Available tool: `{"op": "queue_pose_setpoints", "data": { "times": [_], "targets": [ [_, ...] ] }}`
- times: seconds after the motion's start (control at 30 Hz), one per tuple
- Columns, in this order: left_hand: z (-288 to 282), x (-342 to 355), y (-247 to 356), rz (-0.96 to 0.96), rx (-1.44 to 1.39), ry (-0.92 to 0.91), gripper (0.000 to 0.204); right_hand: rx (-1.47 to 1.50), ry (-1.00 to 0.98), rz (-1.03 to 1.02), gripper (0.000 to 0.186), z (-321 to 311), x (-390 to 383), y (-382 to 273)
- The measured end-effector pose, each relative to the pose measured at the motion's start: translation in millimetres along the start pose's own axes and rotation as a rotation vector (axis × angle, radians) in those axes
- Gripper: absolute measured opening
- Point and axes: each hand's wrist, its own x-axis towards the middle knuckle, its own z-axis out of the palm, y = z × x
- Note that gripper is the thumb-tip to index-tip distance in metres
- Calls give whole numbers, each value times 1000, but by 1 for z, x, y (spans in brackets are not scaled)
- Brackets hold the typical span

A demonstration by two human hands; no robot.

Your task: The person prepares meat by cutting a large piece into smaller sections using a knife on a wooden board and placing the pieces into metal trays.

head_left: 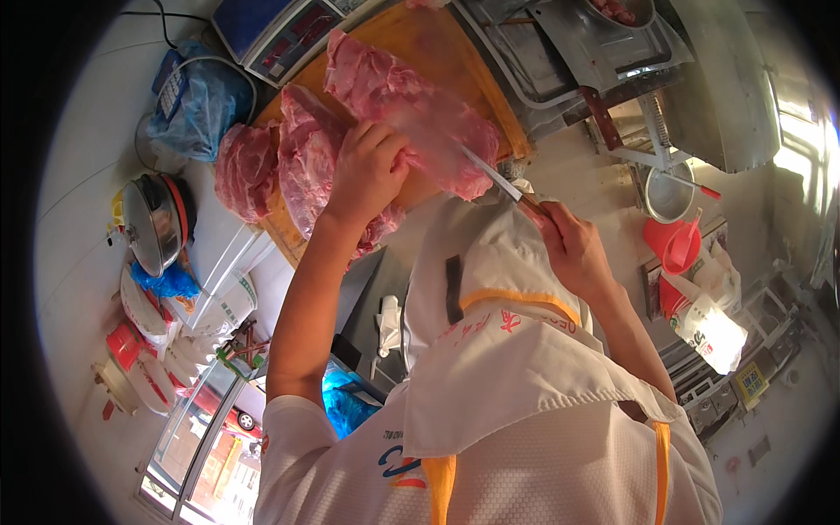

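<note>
A large slab of raw meat [367,74] lies across the orange cutting board [507,114], its middle hazy in the picture. My left hand [372,162] is closed on the slab's lower left part, fingers curled against it. My right hand [569,241] grips a knife [507,186] by its wooden handle, the blade angled up-left against the right part of the slab, its tip indistinct. Beside my left hand lie a second long piece of meat [302,149] and a sliced-looking piece [245,175] at the board's left end.
A blue scale [245,22] stands behind the board, blue-bagged items [197,105] and a lidded pot [153,219] at left. Metal trays [560,61], a bowl of meat [621,9], a white basin [669,192] and a red bucket [665,236] are at right.
</note>
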Motion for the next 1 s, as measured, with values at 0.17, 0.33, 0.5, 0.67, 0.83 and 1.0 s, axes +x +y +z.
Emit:
{"op": "queue_pose_setpoints", "data": {
  "times": [0.17, 0.33, 0.5, 0.67, 0.83, 1.0],
  "targets": [
    [-8, 1, 6, -60, -60, -35, 15, 38, -20, -72, 19, -5, -3, 0],
    [2, -25, 33, -577, -305, 54, 22, 187, -110, 91, 24, -19, -12, 19],
    [66, -32, 41, -1148, -861, 219, 47, 312, -52, 130, 24, -18, 5, 24],
    [102, 6, 53, -1245, -582, 396, 70, 339, 30, -4, 22, -13, 55, 17],
    [81, 18, 64, -1343, -1174, 516, 67, 289, 189, 111, 26, -24, 102, 39],
    [188, -26, 19, -1305, -1431, 740, 49, 142, 204, 303, 51, -30, 158, 58]
  ]
}}
